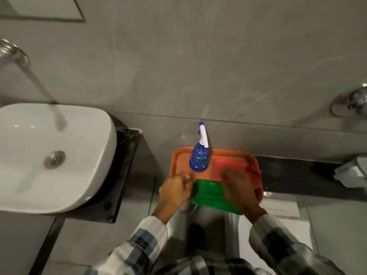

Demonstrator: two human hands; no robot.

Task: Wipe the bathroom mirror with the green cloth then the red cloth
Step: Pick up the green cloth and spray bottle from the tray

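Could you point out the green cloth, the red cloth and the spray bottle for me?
green cloth [210, 197]: head view, middle of its folded top.
red cloth [228, 163]: head view, part beyond the fingers.
spray bottle [199, 159]: head view, blue body.

Left sleeve: long plaid shirt sleeve [137, 241] in white, grey and dark checks, entering from 7 o'clock; cuff ends at the wrist.
Right sleeve: matching long plaid sleeve [278, 241], entering from 5 o'clock; dark squares show clearly near the forearm, cuff ends at the wrist.
Left hand: bare left hand [174, 190]; no glove, ring or watch discernible, fingers motion-blurred.
Right hand: bare right hand [239, 187]; no glove or jewellery discernible.
Trousers: light grey trouser legs [214, 221] at 6 o'clock between the sleeves.
Footwear: dark rounded shoe toe [195, 234] below the trousers; detail unclear.
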